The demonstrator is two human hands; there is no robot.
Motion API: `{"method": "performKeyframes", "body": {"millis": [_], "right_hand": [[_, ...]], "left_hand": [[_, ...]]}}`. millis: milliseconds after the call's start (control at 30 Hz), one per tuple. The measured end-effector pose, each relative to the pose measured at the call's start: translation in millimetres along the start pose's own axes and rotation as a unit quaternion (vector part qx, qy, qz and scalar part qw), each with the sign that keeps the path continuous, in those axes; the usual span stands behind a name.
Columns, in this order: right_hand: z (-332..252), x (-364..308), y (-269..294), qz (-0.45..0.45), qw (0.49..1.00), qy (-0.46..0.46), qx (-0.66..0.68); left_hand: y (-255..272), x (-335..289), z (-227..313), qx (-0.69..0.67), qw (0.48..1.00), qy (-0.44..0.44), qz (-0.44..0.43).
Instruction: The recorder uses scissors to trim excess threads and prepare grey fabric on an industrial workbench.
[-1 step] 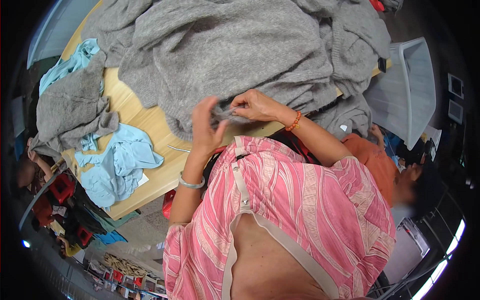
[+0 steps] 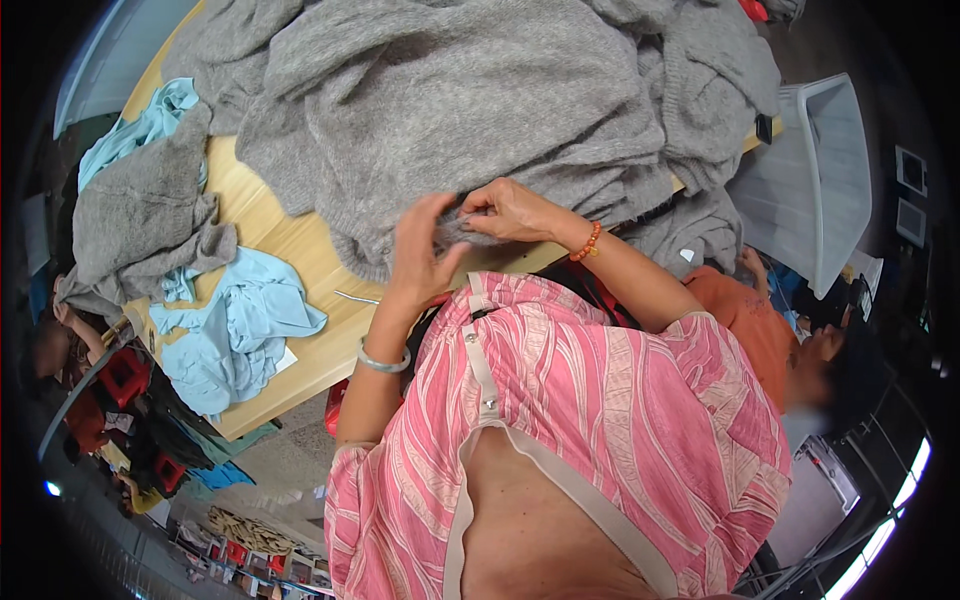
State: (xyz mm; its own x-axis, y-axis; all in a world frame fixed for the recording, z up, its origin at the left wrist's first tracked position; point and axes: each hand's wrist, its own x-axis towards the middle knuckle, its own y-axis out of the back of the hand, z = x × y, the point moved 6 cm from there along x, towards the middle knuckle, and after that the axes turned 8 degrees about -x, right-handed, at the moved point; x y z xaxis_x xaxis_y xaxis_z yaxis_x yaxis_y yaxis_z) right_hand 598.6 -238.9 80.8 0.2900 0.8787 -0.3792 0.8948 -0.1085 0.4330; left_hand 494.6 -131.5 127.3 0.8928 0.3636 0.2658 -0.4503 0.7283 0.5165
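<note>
A large heap of grey knitted garments (image 2: 450, 110) spreads over the table, its near folds hanging by the edge in front of me. My right hand (image 2: 510, 212) is closed in a pinch at that near edge, with a bit of the grey knit at its fingertips. Just left of it, my left hand (image 2: 422, 250) is open, thumb and fingers apart and curved around the same spot. Whether its fingertips touch the knit I cannot tell. A thin metal tool (image 2: 357, 298) lies on the table beside my left wrist; its kind is unclear.
Light blue cloth (image 2: 240, 310) and another grey knitted piece (image 2: 140, 200) lie on the left of the wooden table (image 2: 290, 235). A pale plastic bin (image 2: 815, 190) stands at the right. A person in orange (image 2: 740, 320) is close on my right; another is at the far left.
My left hand has shifted slightly right, toward the right hand. My right hand keeps its pinch in the same place.
</note>
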Motion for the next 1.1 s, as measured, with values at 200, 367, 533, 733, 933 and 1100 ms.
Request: {"method": "performKeyframes", "body": {"millis": [200,367,533,733,933,1100], "right_hand": [[32.9,2.7,-13.3,-0.049,0.96,-0.141,0.237],[40.8,6.0,-24.4,-0.092,0.923,-0.172,0.332],[46.3,10.4,-29.3,-0.102,0.913,-0.171,0.356],[41.2,9.9,-28.6,-0.105,0.909,-0.165,0.369],[47.8,8.0,-36.8,-0.122,0.898,-0.183,0.38],[37.9,5.6,-34.2,-0.133,0.913,-0.157,0.351]], "left_hand": [[-38.2,-19.3,-55.2,-0.273,0.866,0.351,-0.229],[-39.2,-26.2,-67.8,-0.334,0.807,0.394,-0.286],[-43.2,-23.8,-60.8,-0.382,0.787,0.409,-0.26],[-39.8,-21.9,-65.6,-0.347,0.808,0.402,-0.254],[-39.5,-27.2,-67.7,-0.337,0.77,0.415,-0.349],[-41.1,-29.2,-69.9,-0.316,0.773,0.423,-0.352]]}}
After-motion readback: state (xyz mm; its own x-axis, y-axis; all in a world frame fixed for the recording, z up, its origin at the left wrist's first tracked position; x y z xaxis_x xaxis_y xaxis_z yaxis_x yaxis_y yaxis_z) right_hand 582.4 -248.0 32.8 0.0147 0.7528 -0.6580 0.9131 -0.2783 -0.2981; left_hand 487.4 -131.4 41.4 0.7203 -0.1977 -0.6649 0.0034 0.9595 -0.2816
